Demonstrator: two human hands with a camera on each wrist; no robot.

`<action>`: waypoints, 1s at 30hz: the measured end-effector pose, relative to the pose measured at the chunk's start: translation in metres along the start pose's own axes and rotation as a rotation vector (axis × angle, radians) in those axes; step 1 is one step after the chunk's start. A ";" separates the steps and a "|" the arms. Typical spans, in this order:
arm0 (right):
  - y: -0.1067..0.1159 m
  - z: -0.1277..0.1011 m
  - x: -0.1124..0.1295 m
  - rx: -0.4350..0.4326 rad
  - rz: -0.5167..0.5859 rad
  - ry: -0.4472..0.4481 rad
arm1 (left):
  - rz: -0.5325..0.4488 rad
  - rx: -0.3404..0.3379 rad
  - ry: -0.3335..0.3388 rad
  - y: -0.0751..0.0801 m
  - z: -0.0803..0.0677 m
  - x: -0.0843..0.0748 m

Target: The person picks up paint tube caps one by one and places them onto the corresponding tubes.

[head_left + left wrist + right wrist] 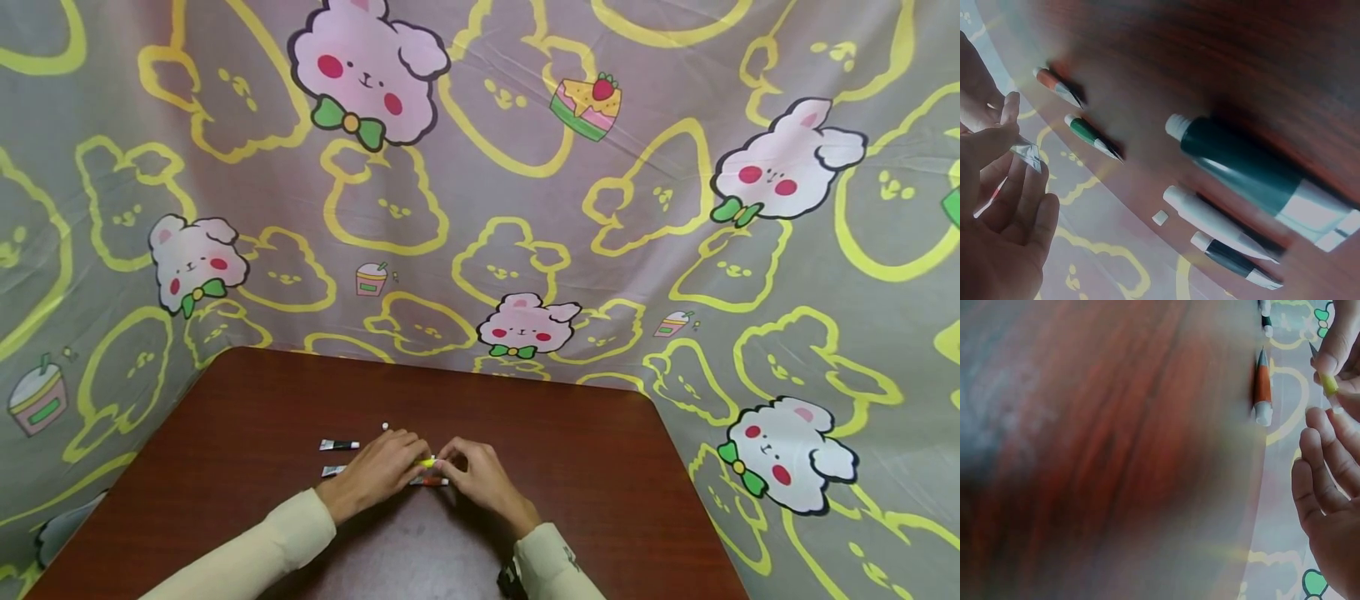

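Yellow paint tube (427,461) is pinched between both hands, left (377,471) and right (480,477); no writing legible.

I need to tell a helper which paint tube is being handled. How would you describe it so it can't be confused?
On the dark red table, look where both hands meet near the middle. The yellow tube is pinched between the left hand and right hand. Its neighbours lie flat; the orange tube lies just below it.

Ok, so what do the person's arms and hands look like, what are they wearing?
Both arms wear long cream sleeves: the left sleeve is plain, and the right sleeve has a small dark marking near its cuff. A dark wrist device sits beside that cuff. The left hand and right hand are bare, without gloves.
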State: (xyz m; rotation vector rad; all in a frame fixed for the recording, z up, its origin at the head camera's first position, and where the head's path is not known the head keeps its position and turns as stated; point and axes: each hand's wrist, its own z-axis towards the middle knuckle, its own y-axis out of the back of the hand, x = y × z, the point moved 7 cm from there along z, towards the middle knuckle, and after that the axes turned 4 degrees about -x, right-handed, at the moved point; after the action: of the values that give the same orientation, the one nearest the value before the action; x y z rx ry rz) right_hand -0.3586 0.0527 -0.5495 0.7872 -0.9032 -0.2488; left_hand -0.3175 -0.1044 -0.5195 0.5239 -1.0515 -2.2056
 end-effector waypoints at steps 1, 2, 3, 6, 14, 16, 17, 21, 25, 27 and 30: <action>0.000 0.000 -0.001 -0.005 0.001 -0.012 | -0.001 -0.001 0.004 0.000 -0.001 0.000; 0.000 0.000 -0.001 -0.012 0.004 -0.019 | -0.003 0.000 0.008 0.001 -0.002 0.000; 0.000 0.000 -0.002 -0.018 0.001 -0.026 | -0.003 0.003 0.013 0.001 -0.003 0.001; 0.002 0.000 -0.002 -0.039 -0.009 -0.038 | -0.007 0.029 0.033 0.000 -0.005 0.002; 0.005 0.007 -0.003 -0.084 -0.026 -0.032 | 0.006 0.113 0.059 -0.003 -0.014 -0.005; 0.005 0.009 -0.004 -0.092 -0.021 -0.024 | -0.003 0.105 0.050 -0.003 -0.016 -0.008; 0.005 0.011 -0.004 -0.093 -0.019 -0.024 | -0.010 0.098 0.041 -0.003 -0.017 -0.010; 0.003 0.014 -0.006 -0.092 -0.021 -0.030 | -0.037 0.083 0.015 -0.004 -0.020 -0.016; 0.001 0.019 -0.007 -0.081 -0.028 -0.048 | -0.055 0.119 0.031 -0.007 -0.022 -0.018; 0.000 0.021 -0.007 -0.073 -0.026 -0.051 | -0.059 0.144 0.046 -0.009 -0.024 -0.019; -0.003 0.024 -0.007 -0.060 -0.019 -0.053 | -0.063 0.158 0.045 -0.010 -0.026 -0.021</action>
State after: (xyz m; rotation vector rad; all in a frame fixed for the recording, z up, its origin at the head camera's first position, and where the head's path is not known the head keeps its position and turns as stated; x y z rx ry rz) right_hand -0.3813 0.0424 -0.5469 0.7364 -0.9339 -0.3134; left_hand -0.2909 -0.0992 -0.5416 0.6815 -1.2067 -2.1648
